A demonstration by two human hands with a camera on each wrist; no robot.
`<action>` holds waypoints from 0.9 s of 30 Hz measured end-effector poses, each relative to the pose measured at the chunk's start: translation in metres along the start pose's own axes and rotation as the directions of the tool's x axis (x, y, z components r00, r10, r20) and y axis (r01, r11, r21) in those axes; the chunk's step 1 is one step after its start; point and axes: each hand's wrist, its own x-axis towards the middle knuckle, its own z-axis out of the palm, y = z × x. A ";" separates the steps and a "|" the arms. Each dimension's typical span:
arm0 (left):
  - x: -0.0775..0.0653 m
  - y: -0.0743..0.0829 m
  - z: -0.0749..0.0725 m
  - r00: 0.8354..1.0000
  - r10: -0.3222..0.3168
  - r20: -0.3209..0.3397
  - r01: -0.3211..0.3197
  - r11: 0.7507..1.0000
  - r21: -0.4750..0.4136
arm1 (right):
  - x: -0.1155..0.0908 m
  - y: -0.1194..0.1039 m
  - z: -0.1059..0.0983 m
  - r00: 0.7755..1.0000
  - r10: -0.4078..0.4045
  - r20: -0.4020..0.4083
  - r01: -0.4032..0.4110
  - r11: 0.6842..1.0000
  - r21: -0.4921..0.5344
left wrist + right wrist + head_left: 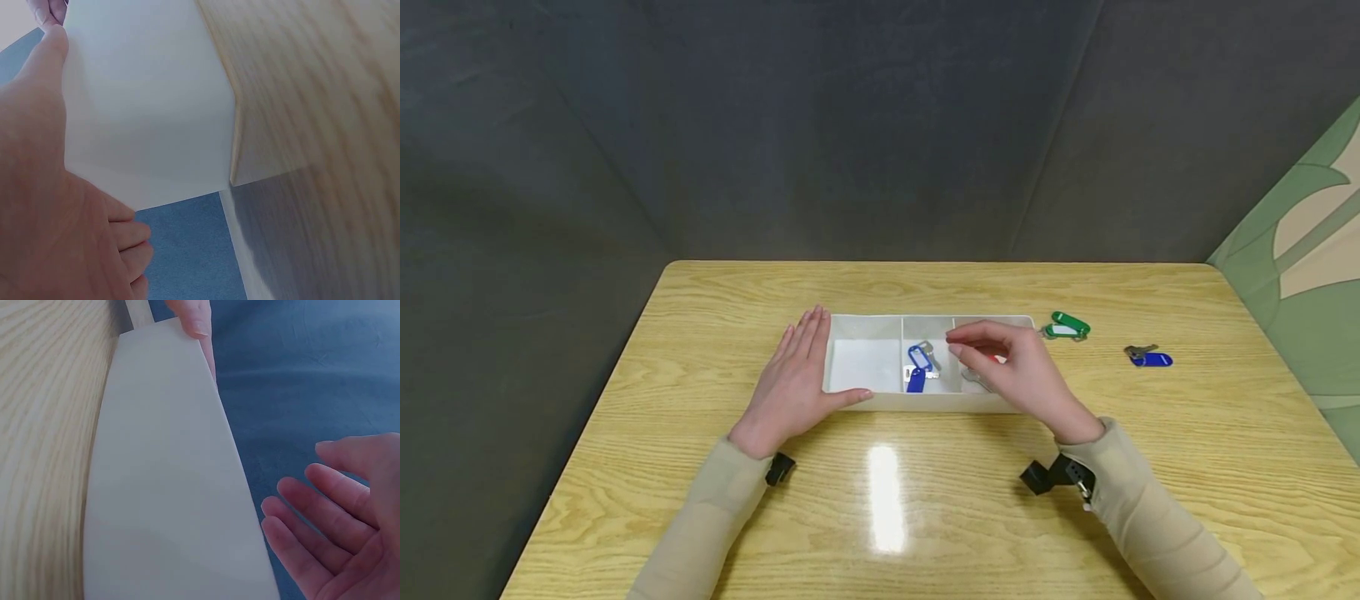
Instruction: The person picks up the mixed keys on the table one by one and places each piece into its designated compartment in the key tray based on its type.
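Note:
A white divided tray (880, 402) stands on the table with three compartments. My left hand (793, 379) rests straight-fingered along its left end, thumb on the front rim. In the middle compartment lie two keys with blue key tags (915, 382). The right one holds a key (976, 380) and a bit of a red tag (997, 359), mostly hidden under my right hand (1018, 367). That hand hovers over the tray, thumb and forefinger apart near the second divider, nothing between them. In the right wrist view its fingers are loosely bent beside the front wall (162, 456).
Green key tags (1070, 323) with keys lie on the table just right of the tray's back corner. Farther right is a key with a blue tag (1152, 360). A dark padded partition (850, 133) rises behind the table (737, 283).

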 end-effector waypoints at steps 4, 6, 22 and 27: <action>0.000 0.001 0.000 1.000 -0.005 0.003 0.005 1.000 -0.001 | 0.000 0.000 -0.001 1.000 -0.004 -0.011 0.004 1.000 0.002; 0.001 0.001 0.000 1.000 -0.007 0.003 0.007 1.000 -0.002 | 0.000 0.000 -0.002 1.000 -0.004 -0.017 0.004 1.000 0.005; 0.000 0.001 0.001 1.000 -0.014 0.014 0.014 1.000 -0.008 | -0.003 0.003 -0.011 0.999 0.024 -0.031 -0.025 1.000 -0.014; 0.001 0.001 0.001 1.000 -0.010 0.004 0.010 1.000 -0.011 | -0.004 0.006 -0.014 0.999 0.027 -0.043 -0.028 0.999 -0.017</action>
